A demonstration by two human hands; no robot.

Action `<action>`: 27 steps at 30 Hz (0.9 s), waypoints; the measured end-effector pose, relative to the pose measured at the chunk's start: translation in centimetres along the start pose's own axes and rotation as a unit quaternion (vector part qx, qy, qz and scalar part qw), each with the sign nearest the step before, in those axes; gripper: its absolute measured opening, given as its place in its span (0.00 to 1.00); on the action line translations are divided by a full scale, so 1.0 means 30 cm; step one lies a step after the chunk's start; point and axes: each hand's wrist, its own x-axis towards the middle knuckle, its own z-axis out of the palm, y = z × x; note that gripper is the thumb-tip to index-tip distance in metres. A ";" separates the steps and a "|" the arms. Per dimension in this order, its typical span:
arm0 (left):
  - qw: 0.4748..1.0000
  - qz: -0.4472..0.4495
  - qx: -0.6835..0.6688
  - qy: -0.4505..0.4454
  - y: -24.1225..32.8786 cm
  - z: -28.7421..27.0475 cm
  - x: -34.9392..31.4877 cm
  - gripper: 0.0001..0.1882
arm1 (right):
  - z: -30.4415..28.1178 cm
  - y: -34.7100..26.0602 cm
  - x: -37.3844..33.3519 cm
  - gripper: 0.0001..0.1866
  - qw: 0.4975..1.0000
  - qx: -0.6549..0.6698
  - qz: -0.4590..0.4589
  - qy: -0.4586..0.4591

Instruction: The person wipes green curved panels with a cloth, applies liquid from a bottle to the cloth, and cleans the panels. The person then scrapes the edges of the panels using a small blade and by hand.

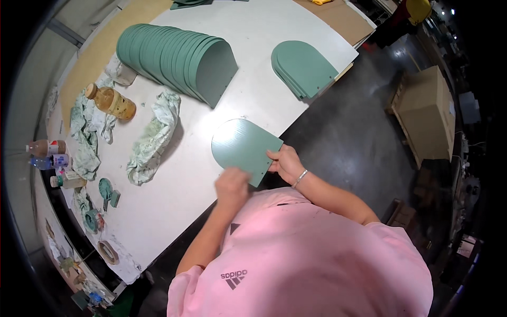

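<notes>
A flat green panel (245, 145) with a rounded end and small holes along its straight edge lies at the table's front edge, its surface shining under the light. My right hand (288, 164), with a band at the wrist, grips the panel's straight edge at the right corner, thumb on top. My left hand (233, 187) is by the panel's near-left edge, bent inward and blurred. Its fingers do not show clearly, so whether it holds anything is hidden.
A long row of similar green panels (158, 55) leans behind, and a small pile of panels (305, 68) lies at the right edge. Leftward are crumpled stained cloths (156, 137), a bottle of yellowish liquid (112, 102), other bottles (46, 148) and a tape roll (108, 252). A large carton (428, 113) stands beyond.
</notes>
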 end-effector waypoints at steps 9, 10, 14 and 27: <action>0.968 -0.189 0.084 0.139 -0.298 -0.336 -0.085 0.02 | -0.006 -0.023 -0.024 0.14 1.000 0.012 0.001 -0.010; 0.953 -0.242 0.154 0.097 -0.324 -0.397 -0.105 0.03 | 0.000 -0.029 -0.034 0.14 1.000 0.011 0.007 -0.006; 0.908 -0.245 0.325 0.102 -0.309 -0.510 -0.076 0.13 | 0.005 -0.053 -0.049 0.17 0.999 0.011 0.037 -0.022; 0.986 -0.098 0.096 0.094 -0.136 -0.329 0.280 0.16 | 0.030 -0.158 -0.155 0.19 0.994 -0.008 -0.082 -0.071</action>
